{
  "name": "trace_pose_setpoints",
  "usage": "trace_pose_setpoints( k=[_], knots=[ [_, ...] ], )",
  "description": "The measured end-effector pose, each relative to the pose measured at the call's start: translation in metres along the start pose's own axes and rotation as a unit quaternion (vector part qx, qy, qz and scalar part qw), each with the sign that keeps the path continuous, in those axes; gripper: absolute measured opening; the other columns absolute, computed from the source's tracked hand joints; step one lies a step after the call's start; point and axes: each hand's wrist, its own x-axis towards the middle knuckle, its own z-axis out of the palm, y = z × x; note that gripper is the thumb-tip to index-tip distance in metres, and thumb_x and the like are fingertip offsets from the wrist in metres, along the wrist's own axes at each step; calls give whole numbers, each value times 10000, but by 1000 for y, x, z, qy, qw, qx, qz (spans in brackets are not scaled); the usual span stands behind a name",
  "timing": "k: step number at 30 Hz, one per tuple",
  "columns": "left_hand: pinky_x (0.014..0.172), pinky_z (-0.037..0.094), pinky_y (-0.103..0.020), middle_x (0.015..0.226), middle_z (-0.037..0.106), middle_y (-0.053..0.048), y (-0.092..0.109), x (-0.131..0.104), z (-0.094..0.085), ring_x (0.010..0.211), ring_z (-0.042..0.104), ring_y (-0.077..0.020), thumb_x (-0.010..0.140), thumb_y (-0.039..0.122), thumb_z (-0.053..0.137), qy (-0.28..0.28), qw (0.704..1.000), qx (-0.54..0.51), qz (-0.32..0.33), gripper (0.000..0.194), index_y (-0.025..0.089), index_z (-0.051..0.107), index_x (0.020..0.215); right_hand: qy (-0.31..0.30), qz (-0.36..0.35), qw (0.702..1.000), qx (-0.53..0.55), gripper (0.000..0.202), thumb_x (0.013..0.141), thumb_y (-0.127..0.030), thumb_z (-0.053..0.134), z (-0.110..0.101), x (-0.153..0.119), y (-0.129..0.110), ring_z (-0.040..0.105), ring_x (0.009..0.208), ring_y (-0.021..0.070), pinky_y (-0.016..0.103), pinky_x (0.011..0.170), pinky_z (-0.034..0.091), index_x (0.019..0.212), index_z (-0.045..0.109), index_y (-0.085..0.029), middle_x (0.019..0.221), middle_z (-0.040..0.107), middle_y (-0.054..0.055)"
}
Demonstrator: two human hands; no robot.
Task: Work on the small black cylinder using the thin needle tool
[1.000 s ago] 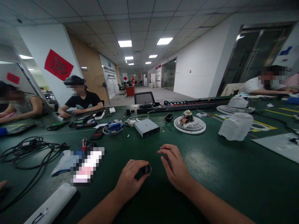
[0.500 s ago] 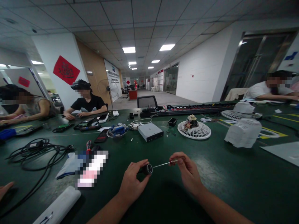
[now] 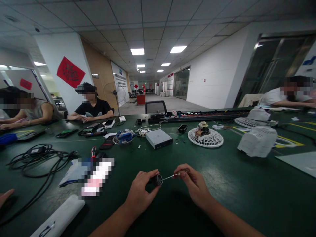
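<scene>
At lower center, the left hand (image 3: 142,190) grips the ring (image 3: 158,179) between thumb and fingertips, its open face turned right, while the right hand (image 3: 194,184) pinches the screwdriver (image 3: 176,174), tip reaching the ring.

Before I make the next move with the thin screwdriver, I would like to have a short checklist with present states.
1. Left hand holds the dark round part: ok.
2. Right hand holds the thin screwdriver by its handle: ok.
3. Part's round face visible to the camera: ok.
4. Tip at that face: ok.
5. Tip seated in a screw: cannot tell, too small.
6. Other person's hand away from both: ok.
</scene>
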Motion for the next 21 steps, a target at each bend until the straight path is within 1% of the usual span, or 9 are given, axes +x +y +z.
trace_pose_setpoints(
  k=[3,6,9,13,15,18,21],
  knots=[
    [817,585,-393,1076,744,-52,1,0,0,902,693,-220,782,99,738,4,1000,7,11,515,225,591,1259,19,-4,1000,-8,247,988,-413,507,2,-1,-1,660,789,185,285,725,509,968,653,-215,846,680,30],
    [827,583,-405,1078,744,-57,1,1,0,909,694,-228,780,101,739,5,1000,12,16,528,222,580,1269,30,3,999,-32,274,997,-417,485,4,-1,-3,656,765,186,289,721,507,917,639,-205,808,664,27],
    [834,584,-413,1084,745,-59,1,2,0,916,697,-234,783,109,738,-4,1000,10,24,531,229,578,1275,25,3,999,-24,288,1003,-415,470,4,-1,-4,652,740,181,283,703,511,902,638,-204,787,662,24],
    [813,590,-399,1071,749,-62,2,4,-1,901,704,-232,791,120,731,8,999,16,27,505,229,592,1263,26,0,999,-39,262,990,-424,493,4,-2,-6,673,776,190,290,718,516,946,636,-210,827,690,33],
    [813,592,-398,1055,753,-62,3,4,-1,892,707,-230,797,130,726,12,999,20,26,488,229,598,1257,25,3,998,-52,272,994,-425,482,4,-2,-8,674,765,190,293,715,516,923,630,-208,805,686,33],
    [823,589,-406,1055,755,-65,2,3,0,895,707,-232,802,140,724,4,999,17,37,488,227,594,1265,13,-4,999,-37,292,999,-414,473,3,-2,-10,663,714,179,285,685,520,883,635,-201,761,673,28],
    [820,589,-408,1068,751,-65,0,2,0,906,703,-235,794,131,731,1,999,16,33,502,225,592,1267,11,-11,999,-31,250,987,-398,504,1,-3,-9,671,726,180,283,688,527,931,651,-203,788,696,33]
  ],
)
